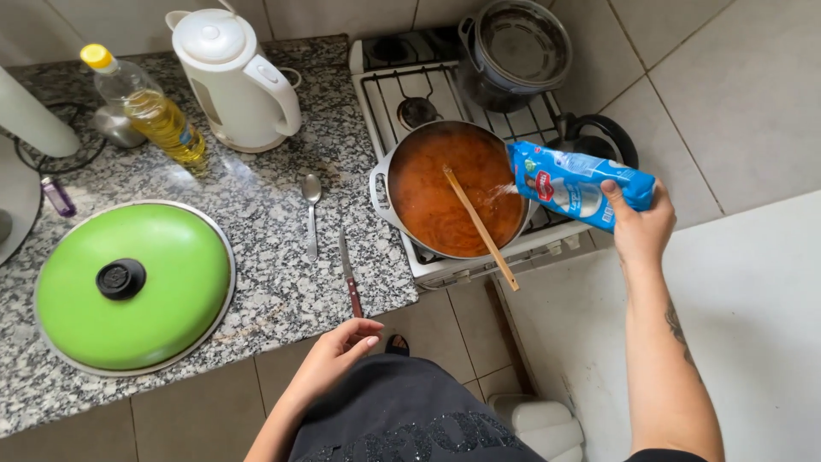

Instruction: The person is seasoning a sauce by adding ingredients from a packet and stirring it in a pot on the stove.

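Observation:
My right hand [641,224] grips a blue plastic bag [575,185] tipped sideways over a metal pot [382,198] of orange-red sauce on the stove. White grains stream from the bag's open end into the sauce. A wooden spoon [481,229] leans in the pot, its handle sticking out past the front rim. My left hand [336,352] hangs loose by my hip below the counter edge, fingers relaxed, holding nothing; the closest object to it is a knife [349,275].
On the granite counter [256,205] lie a green pot lid [128,287], a metal spoon [311,210], a bottle of yellow oil [147,108] and a white electric kettle [231,79]. A second pot [516,51] and a black kettle [599,137] sit on the white stove [445,267].

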